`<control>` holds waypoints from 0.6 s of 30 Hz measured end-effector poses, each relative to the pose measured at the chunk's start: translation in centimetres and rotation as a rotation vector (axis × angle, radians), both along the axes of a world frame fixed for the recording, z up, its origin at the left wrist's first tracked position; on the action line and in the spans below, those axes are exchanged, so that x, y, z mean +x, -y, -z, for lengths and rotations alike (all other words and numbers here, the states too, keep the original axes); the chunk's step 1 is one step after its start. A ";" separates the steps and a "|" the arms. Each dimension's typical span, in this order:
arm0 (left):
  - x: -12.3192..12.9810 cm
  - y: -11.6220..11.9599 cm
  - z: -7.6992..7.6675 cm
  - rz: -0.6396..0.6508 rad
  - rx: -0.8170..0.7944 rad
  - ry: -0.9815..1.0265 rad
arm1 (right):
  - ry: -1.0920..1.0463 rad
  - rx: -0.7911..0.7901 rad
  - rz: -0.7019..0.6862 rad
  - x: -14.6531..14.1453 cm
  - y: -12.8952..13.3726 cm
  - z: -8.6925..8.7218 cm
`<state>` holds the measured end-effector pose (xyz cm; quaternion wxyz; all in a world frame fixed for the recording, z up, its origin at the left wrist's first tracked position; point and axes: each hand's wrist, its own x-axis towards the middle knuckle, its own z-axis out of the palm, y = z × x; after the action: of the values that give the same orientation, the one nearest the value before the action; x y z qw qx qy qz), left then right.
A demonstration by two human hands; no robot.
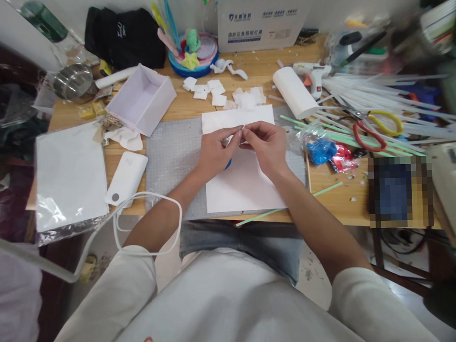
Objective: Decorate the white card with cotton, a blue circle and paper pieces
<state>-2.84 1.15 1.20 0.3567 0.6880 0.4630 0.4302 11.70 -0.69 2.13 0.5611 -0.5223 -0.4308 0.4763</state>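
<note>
My left hand (216, 150) and my right hand (265, 144) meet over a white sheet of paper (244, 195), their fingertips pinched together. Between them is a tiny pale bit, too small to name. Both hands are closed. Something blue (228, 164) peeks out under my left hand, mostly hidden by it. The paper lies on a grey cutting mat (171, 168). Just beyond the hands lie several small white squares (218, 94), some overlapping.
A lilac open box (143, 96) and a white power bank (126, 178) with a cable stand left. A white roll (294, 94), a glue gun (316, 78), scissors (368, 128) and several plastic strips (393, 95) crowd the right. A blue round tray (193, 67) sits at the back.
</note>
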 end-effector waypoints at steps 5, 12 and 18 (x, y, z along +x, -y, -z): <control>0.0 -0.2 0.1 -0.008 -0.035 0.088 | 0.042 0.041 0.007 -0.1 0.1 0.2; 0.0 -0.5 0.1 0.005 -0.050 0.132 | 0.105 0.105 0.025 -0.1 0.1 0.1; -0.1 -0.3 0.1 -0.030 -0.030 0.061 | 0.206 0.118 0.038 0.0 0.3 0.1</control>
<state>-2.90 1.41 1.12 0.3745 0.6622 0.4686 0.4490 11.67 -0.99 2.01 0.5524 -0.5424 -0.5037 0.3832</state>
